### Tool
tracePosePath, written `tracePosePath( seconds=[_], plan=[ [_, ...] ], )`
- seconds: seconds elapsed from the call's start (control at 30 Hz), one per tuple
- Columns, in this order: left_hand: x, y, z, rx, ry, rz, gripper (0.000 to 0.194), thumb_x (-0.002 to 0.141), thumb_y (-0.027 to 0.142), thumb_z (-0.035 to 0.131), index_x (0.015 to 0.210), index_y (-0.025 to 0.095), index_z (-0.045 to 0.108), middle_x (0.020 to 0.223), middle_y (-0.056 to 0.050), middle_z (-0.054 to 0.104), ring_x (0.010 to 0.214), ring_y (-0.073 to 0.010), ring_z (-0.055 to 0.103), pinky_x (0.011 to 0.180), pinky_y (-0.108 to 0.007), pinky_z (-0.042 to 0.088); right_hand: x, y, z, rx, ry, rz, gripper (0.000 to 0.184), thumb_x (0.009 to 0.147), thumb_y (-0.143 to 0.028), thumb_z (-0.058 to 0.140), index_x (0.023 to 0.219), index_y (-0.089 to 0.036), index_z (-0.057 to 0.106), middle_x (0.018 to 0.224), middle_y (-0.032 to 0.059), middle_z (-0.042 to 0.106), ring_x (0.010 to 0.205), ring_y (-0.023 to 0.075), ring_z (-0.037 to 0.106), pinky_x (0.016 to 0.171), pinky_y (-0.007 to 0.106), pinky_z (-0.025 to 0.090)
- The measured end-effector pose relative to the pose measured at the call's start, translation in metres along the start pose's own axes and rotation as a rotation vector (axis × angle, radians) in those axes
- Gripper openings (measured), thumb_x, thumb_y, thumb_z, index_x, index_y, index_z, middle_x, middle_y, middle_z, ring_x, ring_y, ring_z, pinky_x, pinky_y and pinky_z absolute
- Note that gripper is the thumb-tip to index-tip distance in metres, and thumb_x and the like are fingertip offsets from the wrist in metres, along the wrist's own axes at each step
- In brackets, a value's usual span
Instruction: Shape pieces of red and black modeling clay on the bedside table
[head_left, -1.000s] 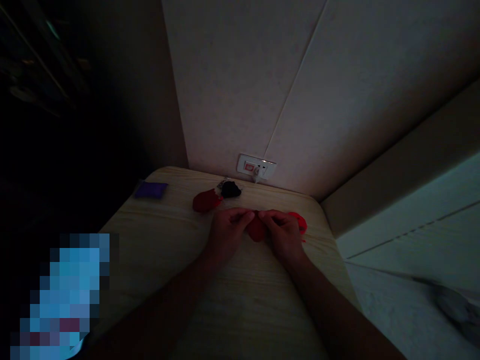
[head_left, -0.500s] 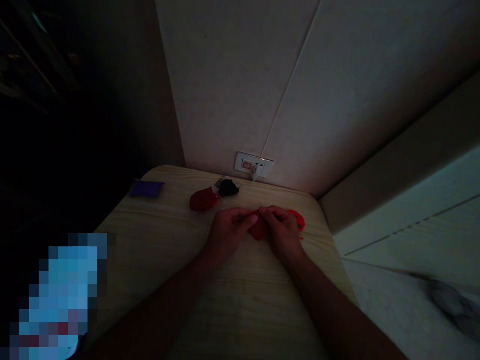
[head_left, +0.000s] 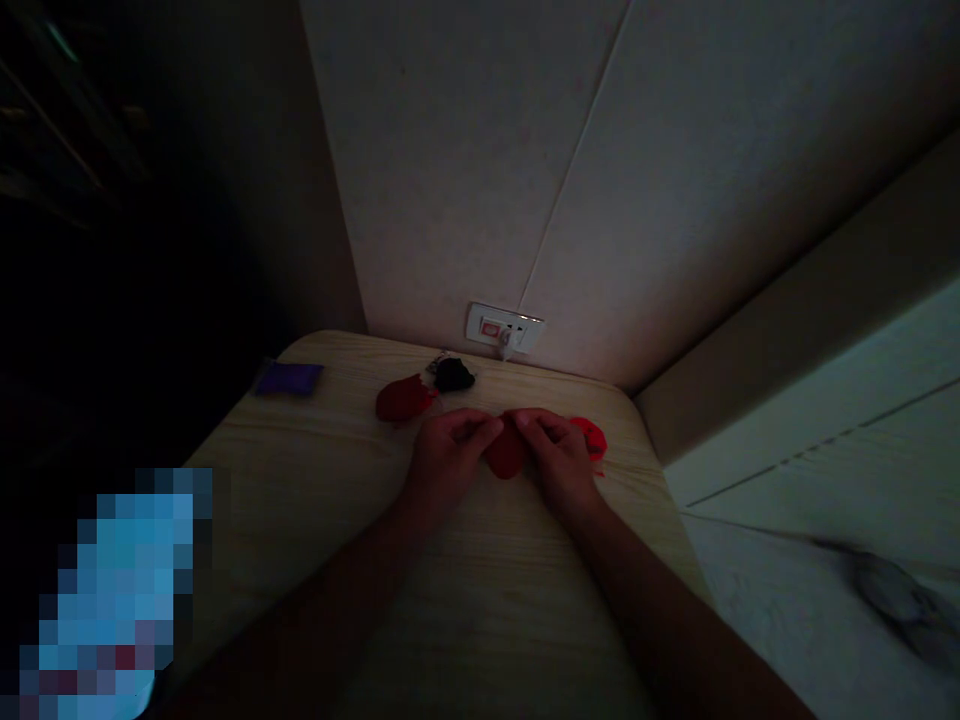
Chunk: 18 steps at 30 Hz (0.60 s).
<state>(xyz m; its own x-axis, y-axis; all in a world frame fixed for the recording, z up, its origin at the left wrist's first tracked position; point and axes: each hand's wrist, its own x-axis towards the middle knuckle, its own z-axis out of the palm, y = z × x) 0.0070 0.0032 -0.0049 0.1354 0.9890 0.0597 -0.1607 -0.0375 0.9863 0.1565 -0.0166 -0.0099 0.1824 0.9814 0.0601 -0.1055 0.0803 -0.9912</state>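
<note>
Between my two hands is a soft, dark red rounded piece (head_left: 505, 455); its exact kind is not plain in the dim light. My left hand (head_left: 448, 455) pinches its upper left edge between thumb and fingers. On the opposite edge, my right hand (head_left: 559, 455) has a similar pinch. Just beyond the right hand lies a brighter red crumpled thing (head_left: 592, 439), partly covered by that hand. Farther back, to the left of my hands, a dark red lump with a ragged end (head_left: 403, 398) rests beside a black lump (head_left: 454, 375).
A purple packet (head_left: 291, 378) lies near the back left corner of the light wooden table (head_left: 345, 440). Behind the table, a socket plate (head_left: 504, 328) with a plug sits low on the wall. A pale cabinet (head_left: 810, 450) borders the right side. A blurred-out blue patch (head_left: 124, 580) fills the lower left.
My fingers have drawn slightly apart along the top of the red piece, so more of it shows. The view has shifted a little; the other things lie as before.
</note>
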Motion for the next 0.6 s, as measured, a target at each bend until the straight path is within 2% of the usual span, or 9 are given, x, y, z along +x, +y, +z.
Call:
tracePosePath(
  seconds=[0.1,0.27,0.47,0.6],
  plan=[
    [0.0014,-0.0003,-0.0007,-0.009,0.037,0.009,0.017,0.079,0.034,0.077,0.080,0.017,0.077,0.081,-0.004,0.078,0.079,-0.0196,0.072,0.075,-0.029,0.055,0.0007,0.0008,-0.0006,-0.023,0.021,-0.001,0.024,0.073,-0.044,0.085,0.070,-0.022,0.077,0.066,0.0002,0.071,0.058,0.0146,0.058,0.058,0.027,0.046],
    [0.0012,-0.0025,-0.0009,-0.042,0.000,-0.031,0.022,0.080,0.037,0.076,0.084,0.016,0.077,0.084,-0.006,0.079,0.079,-0.0202,0.073,0.075,-0.030,0.056,0.0011,-0.0017,-0.0010,-0.020,0.020,-0.023,0.021,0.074,-0.041,0.085,0.071,-0.022,0.077,0.066,-0.0001,0.071,0.060,0.0142,0.059,0.058,0.026,0.045],
    [-0.0010,-0.0016,-0.0033,0.070,-0.063,0.007,0.021,0.084,0.036,0.072,0.084,0.017,0.079,0.081,-0.005,0.079,0.076,-0.0210,0.073,0.070,-0.030,0.055,0.0006,-0.0002,-0.0014,0.000,-0.005,0.007,0.019,0.076,-0.041,0.083,0.077,-0.023,0.079,0.072,0.0011,0.074,0.063,0.0154,0.062,0.062,0.027,0.048],
    [-0.0022,-0.0007,-0.0017,0.118,-0.073,-0.014,0.021,0.083,0.036,0.073,0.080,0.016,0.079,0.076,-0.005,0.078,0.072,-0.0209,0.072,0.068,-0.029,0.054,0.0002,0.0001,-0.0015,0.004,0.012,-0.004,0.016,0.075,-0.038,0.084,0.073,-0.023,0.078,0.071,0.0009,0.074,0.063,0.0152,0.062,0.062,0.027,0.049]
  ],
)
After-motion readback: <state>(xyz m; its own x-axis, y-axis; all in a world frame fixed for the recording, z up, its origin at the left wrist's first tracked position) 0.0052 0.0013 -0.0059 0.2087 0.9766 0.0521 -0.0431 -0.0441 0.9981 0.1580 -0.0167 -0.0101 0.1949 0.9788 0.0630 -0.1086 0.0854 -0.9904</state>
